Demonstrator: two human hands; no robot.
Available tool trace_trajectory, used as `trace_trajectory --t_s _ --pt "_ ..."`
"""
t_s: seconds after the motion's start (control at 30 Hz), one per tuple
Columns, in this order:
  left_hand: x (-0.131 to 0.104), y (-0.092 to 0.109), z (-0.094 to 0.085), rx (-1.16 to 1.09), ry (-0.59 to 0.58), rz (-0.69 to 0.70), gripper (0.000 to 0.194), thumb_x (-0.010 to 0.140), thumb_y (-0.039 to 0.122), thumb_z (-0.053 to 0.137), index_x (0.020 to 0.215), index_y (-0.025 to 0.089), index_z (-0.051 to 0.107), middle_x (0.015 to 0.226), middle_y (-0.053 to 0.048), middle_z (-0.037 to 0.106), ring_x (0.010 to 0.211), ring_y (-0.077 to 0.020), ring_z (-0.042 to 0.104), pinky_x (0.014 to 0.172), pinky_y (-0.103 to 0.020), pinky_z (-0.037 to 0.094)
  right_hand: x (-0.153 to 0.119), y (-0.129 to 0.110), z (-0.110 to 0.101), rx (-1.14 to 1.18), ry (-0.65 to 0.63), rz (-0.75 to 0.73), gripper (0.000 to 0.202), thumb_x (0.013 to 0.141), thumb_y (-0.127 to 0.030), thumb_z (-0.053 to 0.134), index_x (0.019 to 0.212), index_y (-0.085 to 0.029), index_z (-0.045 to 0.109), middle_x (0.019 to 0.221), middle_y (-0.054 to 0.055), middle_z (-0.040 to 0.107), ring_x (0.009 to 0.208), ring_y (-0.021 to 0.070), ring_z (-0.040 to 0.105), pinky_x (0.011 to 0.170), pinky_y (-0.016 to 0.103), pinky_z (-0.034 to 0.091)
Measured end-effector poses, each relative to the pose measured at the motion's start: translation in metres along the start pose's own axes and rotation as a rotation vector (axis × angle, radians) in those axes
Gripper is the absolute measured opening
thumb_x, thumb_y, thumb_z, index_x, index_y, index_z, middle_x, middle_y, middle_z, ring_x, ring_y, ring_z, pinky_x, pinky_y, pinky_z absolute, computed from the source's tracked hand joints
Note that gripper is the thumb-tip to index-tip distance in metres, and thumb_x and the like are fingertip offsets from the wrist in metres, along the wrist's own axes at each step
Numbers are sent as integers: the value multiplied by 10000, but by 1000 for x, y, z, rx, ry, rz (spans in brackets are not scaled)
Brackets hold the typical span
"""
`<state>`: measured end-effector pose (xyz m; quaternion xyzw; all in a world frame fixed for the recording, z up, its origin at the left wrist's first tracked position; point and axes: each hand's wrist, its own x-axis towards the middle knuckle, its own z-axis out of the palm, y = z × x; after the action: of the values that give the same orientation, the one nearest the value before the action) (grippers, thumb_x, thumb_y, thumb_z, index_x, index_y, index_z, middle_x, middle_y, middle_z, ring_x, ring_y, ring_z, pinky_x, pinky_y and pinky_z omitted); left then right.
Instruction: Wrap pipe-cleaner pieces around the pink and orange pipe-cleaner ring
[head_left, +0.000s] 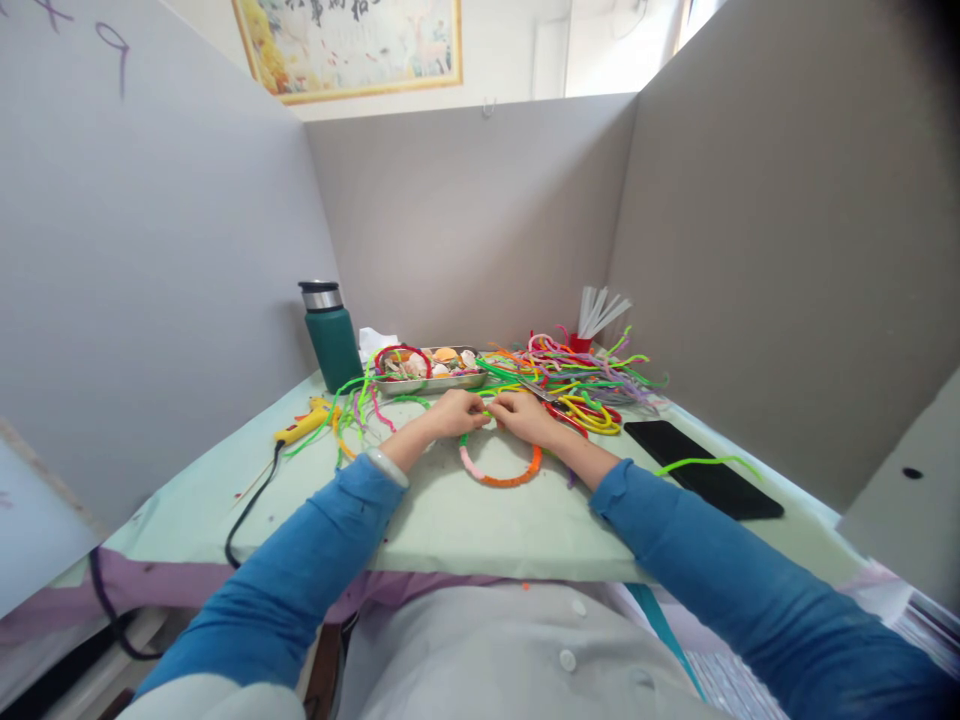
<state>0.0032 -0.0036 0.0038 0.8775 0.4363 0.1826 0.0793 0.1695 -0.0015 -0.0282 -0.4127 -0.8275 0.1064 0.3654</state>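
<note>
A ring wrapped in pipe cleaner (511,481), orange at the bottom and pink and green at its left, lies near the middle of the table. At its far side my left hand (459,413) and my right hand (519,415) meet, fingertips nearly touching. Both hands have their fingers pinched, with a bit of yellow-green pipe cleaner (487,412) showing between them. The far part of the ring is hidden behind the hands. Just beyond them stands a metal tray (450,382) of shells, with a dark red ring (382,352) resting on its left end.
A yellow glue gun (304,422) with a black cord lies left, near a green bottle (332,340). Loose pipe cleaners (592,375) pile up at the back right, by a red cup (580,343) of white sticks. A black phone (701,468) lies right. Grey panels (472,220) enclose the table.
</note>
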Motion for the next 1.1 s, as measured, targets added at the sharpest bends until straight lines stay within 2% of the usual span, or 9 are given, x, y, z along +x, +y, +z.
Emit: trace_trajectory --t_s 0.7,1.1 --pt "4 -8 6 100 -10 57 278 711 350 471 729 125 634 669 -18 637 576 -106 493 541 -195 325 -1 -2 1 -134 -13 -53 305 811 -299 391 589 -150 537 584 13 558 524 91 430 489 209 246" --pt "4 -7 6 83 -18 50 271 704 340 468 694 126 633 648 -19 631 568 -106 493 523 -194 319 -1 -4 0 -139 -32 -52 267 800 -269 406 612 -154 555 610 21 580 547 101 457 510 211 270"
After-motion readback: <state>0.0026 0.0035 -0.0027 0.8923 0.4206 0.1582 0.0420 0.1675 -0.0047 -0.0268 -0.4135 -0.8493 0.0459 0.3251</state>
